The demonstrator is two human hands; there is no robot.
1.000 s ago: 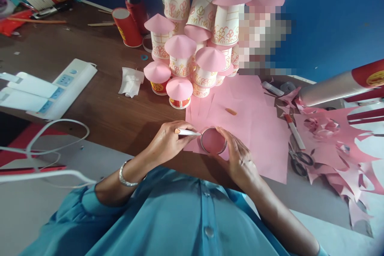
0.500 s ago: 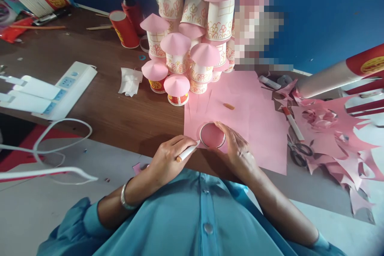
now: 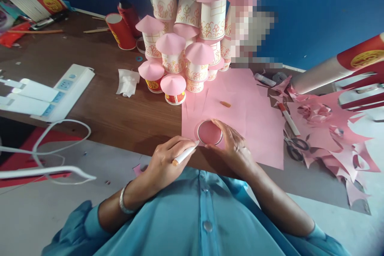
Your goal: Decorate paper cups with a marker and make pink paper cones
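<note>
In my left hand point(image 3: 168, 160), closed around it, is a white marker point(image 3: 184, 154) with an orange end, its tip close to the rim of a round ring point(image 3: 199, 131). My right hand point(image 3: 235, 148) curls its thumb and fingers around the ring's right side. Through the ring shows pink, and it rests on a pink paper sheet point(image 3: 261, 128) near the table's front edge. Whether it is a tape roll or a cut cup rim I cannot tell. An orange marker cap point(image 3: 225, 104) lies on the sheet beyond it.
Paper cups with pink cone tops point(image 3: 199, 54) stand stacked at the back. Right of the sheet are scissors point(image 3: 295, 146), another marker point(image 3: 288, 119) and pink scraps point(image 3: 330, 144). A power strip point(image 3: 69, 88), a crumpled tissue point(image 3: 128, 82) and red cups point(image 3: 121, 32) sit leftward.
The whole view has shifted slightly. My left hand's marker has tilted a little at the ring's left edge; my right hand keeps its hold on the ring.
</note>
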